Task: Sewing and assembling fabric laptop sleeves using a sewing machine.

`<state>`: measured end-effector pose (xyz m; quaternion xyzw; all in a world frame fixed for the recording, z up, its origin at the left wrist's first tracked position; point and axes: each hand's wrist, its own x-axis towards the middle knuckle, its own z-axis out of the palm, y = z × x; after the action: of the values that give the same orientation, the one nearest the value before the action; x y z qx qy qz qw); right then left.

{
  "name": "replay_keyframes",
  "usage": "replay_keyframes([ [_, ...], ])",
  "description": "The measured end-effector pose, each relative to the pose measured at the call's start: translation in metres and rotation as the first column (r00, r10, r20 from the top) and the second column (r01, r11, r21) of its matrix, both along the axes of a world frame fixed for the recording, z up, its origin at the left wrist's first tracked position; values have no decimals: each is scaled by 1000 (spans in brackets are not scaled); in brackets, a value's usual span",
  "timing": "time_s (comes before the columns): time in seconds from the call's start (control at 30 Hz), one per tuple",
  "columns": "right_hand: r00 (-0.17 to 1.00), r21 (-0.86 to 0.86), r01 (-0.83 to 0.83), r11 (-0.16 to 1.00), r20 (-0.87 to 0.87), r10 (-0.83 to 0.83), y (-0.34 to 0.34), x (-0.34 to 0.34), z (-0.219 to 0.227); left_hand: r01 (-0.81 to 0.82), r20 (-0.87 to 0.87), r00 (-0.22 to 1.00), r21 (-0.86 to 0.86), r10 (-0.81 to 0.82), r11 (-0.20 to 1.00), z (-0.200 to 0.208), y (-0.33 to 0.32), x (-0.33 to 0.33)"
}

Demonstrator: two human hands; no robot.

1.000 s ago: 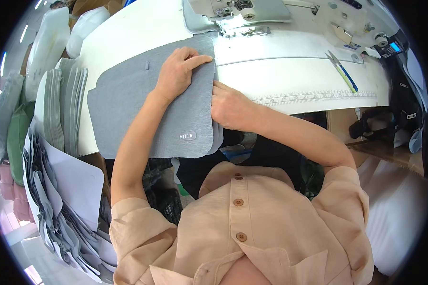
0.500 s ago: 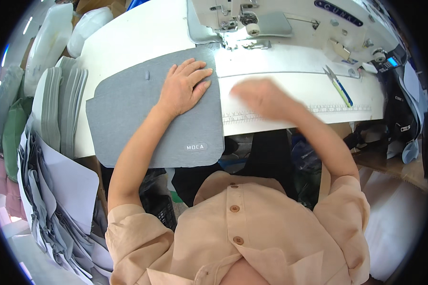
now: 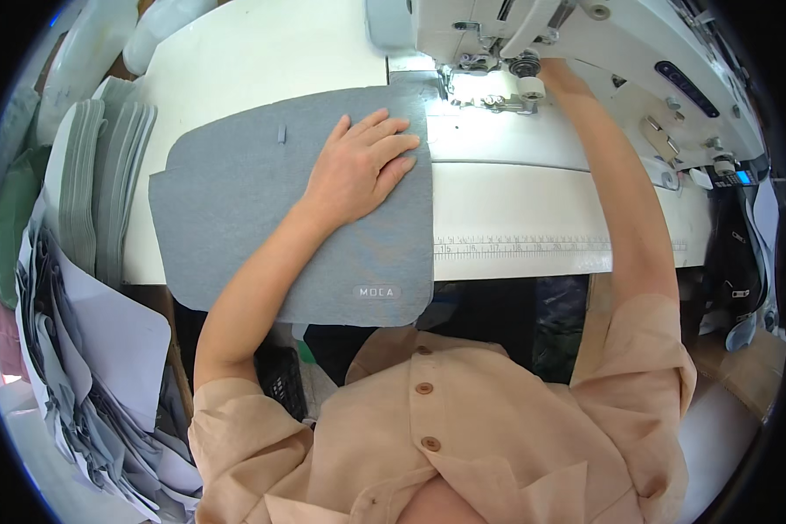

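Observation:
My left hand [image 3: 358, 166] lies flat with fingers stretched on a grey fabric panel [image 3: 227, 227]. The panel has a rounded outline, a small tab near its top edge and a small label at its lower right corner. Its upper right corner lies close to the presser foot area of a white sewing machine [image 3: 611, 79]. My right hand [image 3: 561, 77] reaches up behind the machine head, beside the needle area. Its fingers are hidden by the machine, so I cannot tell what they touch or hold.
A stack of grey panels [image 3: 96, 188] stands at the table's left edge. Below it hang many loose grey and white pieces [image 3: 113, 410]. A ruler strip [image 3: 515, 248] runs along the white table's front edge [image 3: 533, 267]. Black bags [image 3: 734, 253] hang at the right.
My right hand has moved from above the table front up behind the machine head. The snips on the table are now out of sight. My left hand stays flat on the panel.

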<state>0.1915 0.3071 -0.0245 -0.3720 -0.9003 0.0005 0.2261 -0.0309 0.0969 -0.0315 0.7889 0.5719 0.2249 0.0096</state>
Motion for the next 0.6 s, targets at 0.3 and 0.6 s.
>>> replay_keyframes([
  [0.3, 994, 80, 113, 990, 1, -114, -19, 13, 5, 19, 52, 998, 31, -21, 999, -4, 19, 7],
  [0.6, 887, -15, -453, 891, -106, 449, -124, -2, -1, 5, 12, 1000, 65, -6, 998, -6, 54, 9],
])
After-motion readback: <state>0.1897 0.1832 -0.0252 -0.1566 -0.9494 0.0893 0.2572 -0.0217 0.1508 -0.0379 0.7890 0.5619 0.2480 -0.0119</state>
